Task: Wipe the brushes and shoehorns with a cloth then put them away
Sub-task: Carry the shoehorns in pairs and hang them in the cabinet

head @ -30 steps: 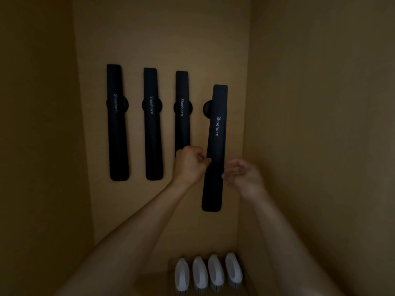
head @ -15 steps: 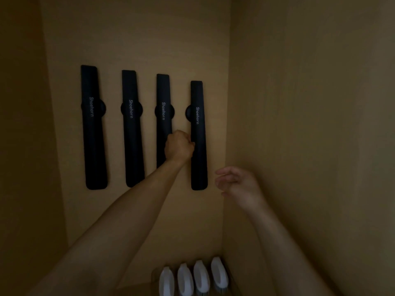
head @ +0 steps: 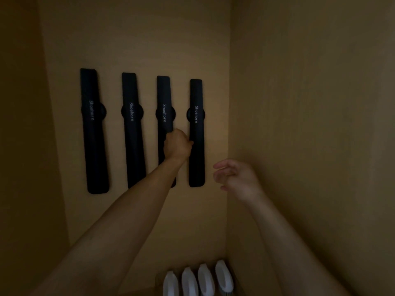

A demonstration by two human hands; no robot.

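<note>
Several black shoehorns marked "Shoehorn" hang in a row on round mounts on the back wall. My left hand (head: pixel 177 146) is curled in a fist beside the rightmost shoehorn (head: pixel 196 133) and pinches its left edge about halfway down. It partly covers the neighbouring shoehorn (head: pixel 164 103). My right hand (head: pixel 237 176) hovers to the right of the rightmost shoehorn's lower end, fingers loosely curled, holding nothing. Several white-handled brushes (head: pixel 205 278) stand side by side at the bottom. No cloth shows.
This is a dim tan alcove. The right side wall (head: pixel 310 146) stands close to my right hand and the left side wall (head: pixel 25 146) closes the other side. Two more shoehorns (head: pixel 94 133) hang further left.
The rightmost shoehorn went from tilted and held off the wall onto its mount, hanging straight. My right hand let go of it and drew back to the right. My left hand stays on it.
</note>
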